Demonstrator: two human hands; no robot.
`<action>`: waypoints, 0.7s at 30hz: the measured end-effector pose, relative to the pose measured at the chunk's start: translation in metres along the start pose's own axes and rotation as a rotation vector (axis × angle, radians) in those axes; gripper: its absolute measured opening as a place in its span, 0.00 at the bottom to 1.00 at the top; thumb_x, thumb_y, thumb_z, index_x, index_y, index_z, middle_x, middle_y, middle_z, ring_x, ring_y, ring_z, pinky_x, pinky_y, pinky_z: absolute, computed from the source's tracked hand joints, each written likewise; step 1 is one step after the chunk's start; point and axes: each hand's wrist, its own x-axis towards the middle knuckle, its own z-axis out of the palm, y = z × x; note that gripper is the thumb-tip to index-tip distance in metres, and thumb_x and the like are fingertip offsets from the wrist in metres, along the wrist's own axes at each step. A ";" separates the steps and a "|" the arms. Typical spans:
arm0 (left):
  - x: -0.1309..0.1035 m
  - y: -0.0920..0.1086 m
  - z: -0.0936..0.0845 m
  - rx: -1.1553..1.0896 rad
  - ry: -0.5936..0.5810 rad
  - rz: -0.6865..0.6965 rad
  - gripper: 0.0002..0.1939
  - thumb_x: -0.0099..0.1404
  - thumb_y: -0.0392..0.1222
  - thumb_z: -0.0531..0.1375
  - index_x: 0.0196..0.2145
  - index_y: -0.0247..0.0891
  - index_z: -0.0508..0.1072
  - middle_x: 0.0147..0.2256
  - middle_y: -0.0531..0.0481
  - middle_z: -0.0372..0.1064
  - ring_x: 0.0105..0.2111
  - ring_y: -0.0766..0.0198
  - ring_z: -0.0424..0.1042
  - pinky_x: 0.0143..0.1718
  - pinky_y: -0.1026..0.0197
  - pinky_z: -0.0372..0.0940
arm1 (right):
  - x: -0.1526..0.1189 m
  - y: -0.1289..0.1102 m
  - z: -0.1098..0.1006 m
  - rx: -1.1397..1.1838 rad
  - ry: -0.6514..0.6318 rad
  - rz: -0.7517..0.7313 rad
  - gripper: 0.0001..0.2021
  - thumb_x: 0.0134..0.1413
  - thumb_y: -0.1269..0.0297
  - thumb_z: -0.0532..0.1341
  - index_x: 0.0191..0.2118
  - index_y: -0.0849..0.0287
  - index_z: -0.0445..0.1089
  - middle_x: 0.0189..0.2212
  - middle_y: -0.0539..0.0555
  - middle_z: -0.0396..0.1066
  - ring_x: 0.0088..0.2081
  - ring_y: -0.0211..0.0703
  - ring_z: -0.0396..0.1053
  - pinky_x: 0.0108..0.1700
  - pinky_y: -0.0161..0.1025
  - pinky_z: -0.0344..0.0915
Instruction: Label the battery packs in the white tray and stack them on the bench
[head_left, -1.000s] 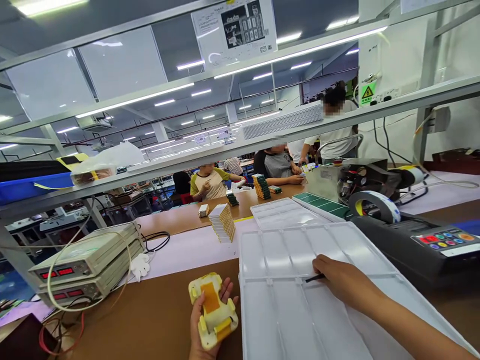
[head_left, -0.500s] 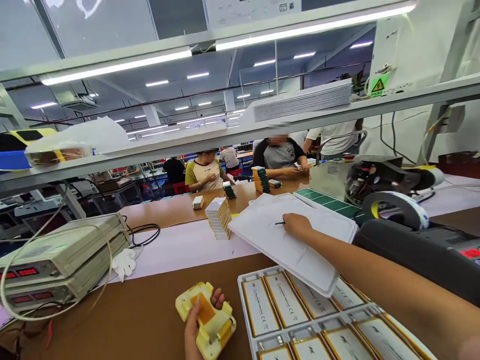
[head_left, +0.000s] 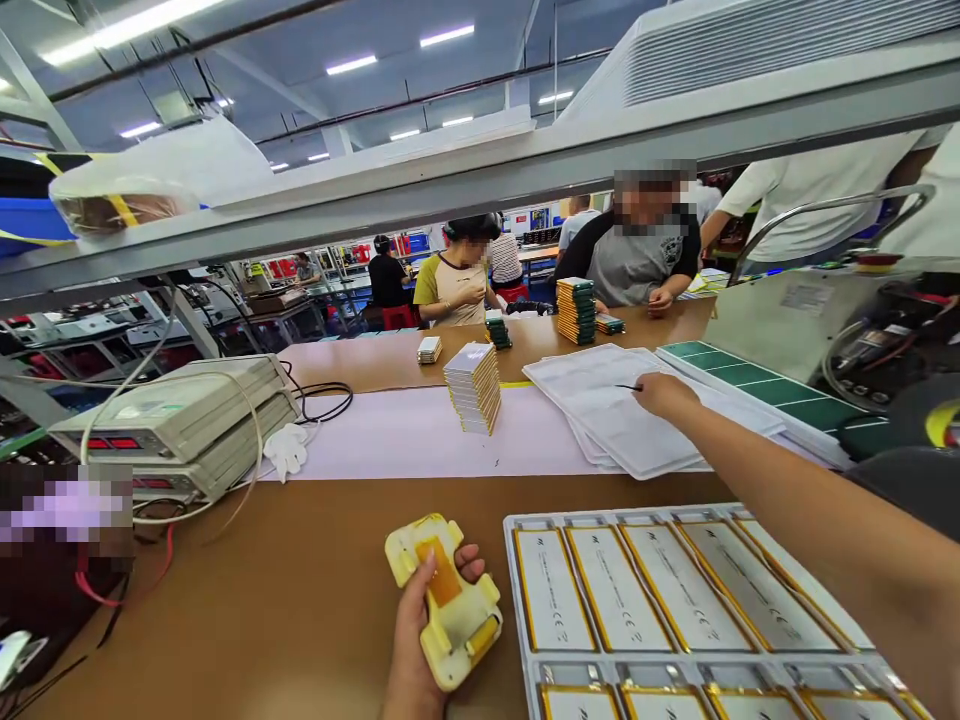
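Note:
My left hand (head_left: pixel 420 610) is closed around a pale yellow plastic fixture (head_left: pixel 448 640) with an orange patch across its middle, held above the brown work surface. Out of my closed right hand (head_left: pixel 667 395) sticks a thin dark pointed tool (head_left: pixel 624 387); its kind I cannot make out. That hand is over a white tray-like sheet (head_left: pixel 581 385), and whether the fingers touch the sheet is unclear. Nearer to me, a clear plastic tray (head_left: pixel 512 560) holds several flat white battery cells (head_left: pixel 553 585) with yellow edges in rows. My right forearm reaches over its right side.
A leaning stack of battery cells (head_left: pixel 472 385) stands at mid-bench. Stacked grey instruments (head_left: pixel 180 420) with cables and a white glove (head_left: pixel 287 450) are at left. Green panels (head_left: pixel 757 380) and a machine (head_left: pixel 877 350) lie right. A shelf beam (head_left: pixel 420 185) crosses above; co-workers sit opposite.
The white sheet, raised partly over the battery tray before, now lies farther back on the bench, uncovering more cells. My left hand still holds the yellow fixture. The view has turned downward.

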 end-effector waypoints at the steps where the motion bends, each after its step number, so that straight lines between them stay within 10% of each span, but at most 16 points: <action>1: 0.000 0.000 0.001 0.009 0.005 -0.010 0.16 0.55 0.42 0.57 0.36 0.26 0.71 0.31 0.40 0.71 0.34 0.55 0.71 0.36 0.56 0.65 | -0.010 0.005 0.000 -0.003 -0.030 -0.039 0.13 0.51 0.65 0.52 0.39 0.64 0.69 0.38 0.64 0.69 0.39 0.53 0.66 0.35 0.43 0.61; 9: -0.002 0.001 0.004 0.059 0.005 0.025 0.15 0.54 0.40 0.58 0.38 0.28 0.70 0.32 0.41 0.71 0.33 0.56 0.71 0.34 0.56 0.67 | -0.092 0.033 0.000 -0.012 -0.207 -0.349 0.19 0.37 0.64 0.64 0.41 0.53 0.69 0.42 0.52 0.68 0.43 0.46 0.64 0.42 0.36 0.59; 21: 0.005 0.006 -0.002 0.083 -0.035 0.112 0.14 0.54 0.36 0.57 0.40 0.32 0.69 0.37 0.42 0.71 0.35 0.59 0.71 0.40 0.52 0.66 | -0.099 0.005 0.012 0.042 -0.019 -0.254 0.14 0.51 0.60 0.54 0.42 0.56 0.69 0.42 0.55 0.67 0.40 0.44 0.65 0.37 0.36 0.57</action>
